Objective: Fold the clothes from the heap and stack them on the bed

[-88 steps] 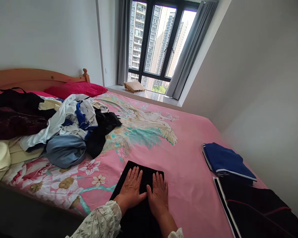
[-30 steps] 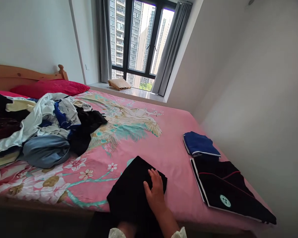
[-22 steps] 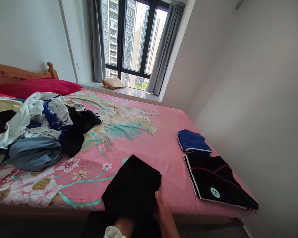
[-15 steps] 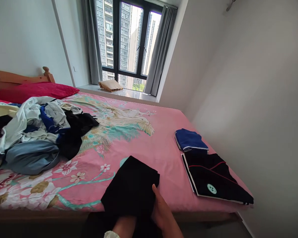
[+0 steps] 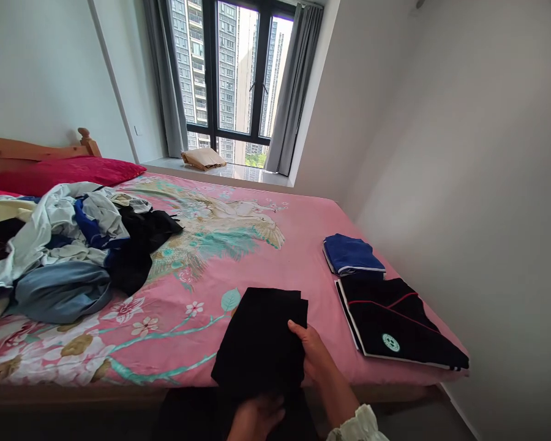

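Note:
A folded black garment (image 5: 261,340) is held up at the near edge of the bed, a flat bundle tilted toward me. My right hand (image 5: 316,354) grips its right edge, thumb on the front face and fingers behind. Just below the bundle's lower edge is my left hand (image 5: 257,416), slightly blurred, its fingers loosely apart and pointing right. Whether it touches the cloth I cannot tell. To the right lies a folded black garment with red piping and a round badge (image 5: 401,327). Behind that one sits a folded blue garment stack (image 5: 352,254).
A heap of loose clothes (image 5: 73,245) in white, blue, grey and black covers the bed's left side. Red pillows (image 5: 68,173) lie by the wooden headboard (image 5: 32,147). The pink floral bedsheet (image 5: 298,245) runs toward the window sill, where a beige folded item (image 5: 204,158) rests.
The black bundle has shifted right and turned more upright, with my right hand moving up along its edge. My left hand has come out from beneath the cloth to below its lower edge.

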`<state>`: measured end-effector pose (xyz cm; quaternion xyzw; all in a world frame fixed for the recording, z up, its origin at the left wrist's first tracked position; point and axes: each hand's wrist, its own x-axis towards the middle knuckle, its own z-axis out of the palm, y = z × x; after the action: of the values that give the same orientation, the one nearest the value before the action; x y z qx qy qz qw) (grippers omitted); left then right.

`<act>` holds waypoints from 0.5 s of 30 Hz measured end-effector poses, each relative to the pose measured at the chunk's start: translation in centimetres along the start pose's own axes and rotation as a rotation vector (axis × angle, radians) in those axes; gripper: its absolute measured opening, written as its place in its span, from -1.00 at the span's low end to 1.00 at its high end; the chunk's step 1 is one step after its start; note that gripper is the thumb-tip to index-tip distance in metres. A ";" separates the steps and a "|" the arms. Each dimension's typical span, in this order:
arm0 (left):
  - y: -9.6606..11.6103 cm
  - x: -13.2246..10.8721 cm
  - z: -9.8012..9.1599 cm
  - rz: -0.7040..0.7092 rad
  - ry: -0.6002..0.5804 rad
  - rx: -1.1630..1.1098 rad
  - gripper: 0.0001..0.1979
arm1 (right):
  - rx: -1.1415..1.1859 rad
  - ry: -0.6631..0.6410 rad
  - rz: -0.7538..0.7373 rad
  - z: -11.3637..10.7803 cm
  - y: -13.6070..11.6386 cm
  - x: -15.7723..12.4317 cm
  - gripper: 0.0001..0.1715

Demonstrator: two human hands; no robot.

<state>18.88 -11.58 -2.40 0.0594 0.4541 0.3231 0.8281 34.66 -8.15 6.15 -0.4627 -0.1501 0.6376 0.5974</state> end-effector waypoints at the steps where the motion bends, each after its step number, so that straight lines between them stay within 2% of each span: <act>1: -0.2 0.1 -0.6 -0.008 -0.003 -0.061 -0.66 | -0.042 0.019 -0.018 -0.5 -0.7 -0.1 -0.47; 4: 0.4 -0.5 -2.6 0.068 0.034 -0.179 -0.81 | -0.108 0.056 0.024 -2.9 -1.5 0.0 -0.53; 6: 1.5 -1.2 -3.4 0.124 0.094 -0.126 -0.84 | -0.086 0.060 0.102 -4.7 -1.2 0.5 -0.57; 8: 2.8 -1.8 -3.3 0.142 0.145 0.025 -0.68 | -0.062 0.052 0.161 -6.2 -0.3 1.0 -0.60; 10: 3.6 -1.9 -2.9 0.181 0.208 0.204 -0.50 | -0.126 0.054 0.160 -7.2 0.4 1.3 -0.58; 13: 3.7 -1.1 -2.5 0.286 0.277 0.421 -0.46 | -0.307 0.125 0.074 -7.8 0.6 1.8 -0.51; 15: 3.4 -0.6 -2.8 0.361 0.278 0.524 -0.44 | -0.389 0.237 -0.030 -7.9 -0.2 2.0 -0.47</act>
<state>14.81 -9.82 -2.28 0.3047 0.6122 0.3418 0.6446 41.12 -9.16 1.36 -0.6386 -0.2059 0.5288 0.5197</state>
